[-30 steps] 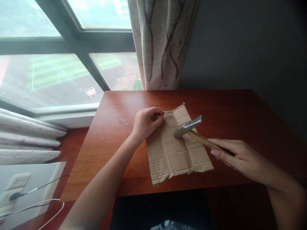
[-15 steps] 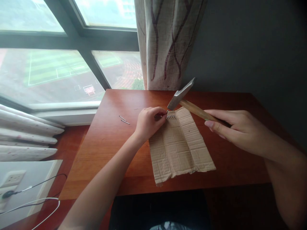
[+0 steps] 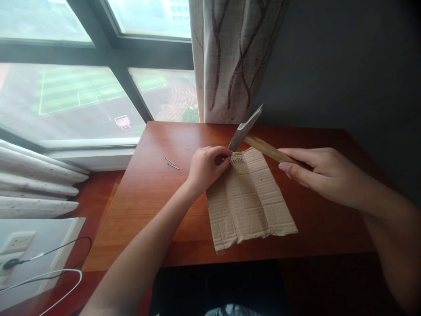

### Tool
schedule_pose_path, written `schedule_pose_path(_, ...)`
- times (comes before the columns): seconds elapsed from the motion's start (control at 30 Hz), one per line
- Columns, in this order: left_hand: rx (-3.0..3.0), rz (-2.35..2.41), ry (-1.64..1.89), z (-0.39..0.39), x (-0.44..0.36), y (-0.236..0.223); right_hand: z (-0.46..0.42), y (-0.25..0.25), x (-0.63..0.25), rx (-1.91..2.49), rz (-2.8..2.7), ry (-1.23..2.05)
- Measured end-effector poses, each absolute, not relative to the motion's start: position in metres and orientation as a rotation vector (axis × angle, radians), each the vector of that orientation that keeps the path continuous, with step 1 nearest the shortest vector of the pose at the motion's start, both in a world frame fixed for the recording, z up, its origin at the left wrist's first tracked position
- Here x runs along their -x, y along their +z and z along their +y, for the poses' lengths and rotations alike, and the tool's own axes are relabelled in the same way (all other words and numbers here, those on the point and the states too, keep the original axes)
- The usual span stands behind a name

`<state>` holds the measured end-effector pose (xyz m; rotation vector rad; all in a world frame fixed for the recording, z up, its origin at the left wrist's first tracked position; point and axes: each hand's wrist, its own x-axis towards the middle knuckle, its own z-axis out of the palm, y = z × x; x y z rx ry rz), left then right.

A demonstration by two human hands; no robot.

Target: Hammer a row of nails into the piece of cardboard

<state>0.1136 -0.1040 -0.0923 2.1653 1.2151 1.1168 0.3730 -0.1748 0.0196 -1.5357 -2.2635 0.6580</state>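
Note:
A creased sheet of brown cardboard lies flat on the red-brown wooden table. A short row of small nails stands along its far edge. My left hand pinches a nail at the cardboard's far left corner, fingers closed. My right hand is wrapped round the wooden handle of a hammer. The steel head hangs just above the pinched nail, tilted up to the right.
Two loose nails lie on the table left of my left hand. A patterned curtain hangs behind the table beside a large window. A wall socket with cables sits low left. A dark wall rises behind the table on the right.
The hammer rose from over the cardboard's middle and swung to the far edge, above the nail. My right hand came up with it. My left hand kept its pinch.

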Motion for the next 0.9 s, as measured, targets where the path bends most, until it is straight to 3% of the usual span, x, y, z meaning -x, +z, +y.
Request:
schedule_pose_path(0.7,-2.24,1.21,1.095,-0.103,-0.112,-0.096,-0.177,0.02,-0.38,1.584,-2.246,0.611)
schedule_pose_path(0.9,-2.414,1.239,1.043,-0.108,-0.097,-0.075,-0.186,0.02,-0.386,1.662,-2.168,0.635)
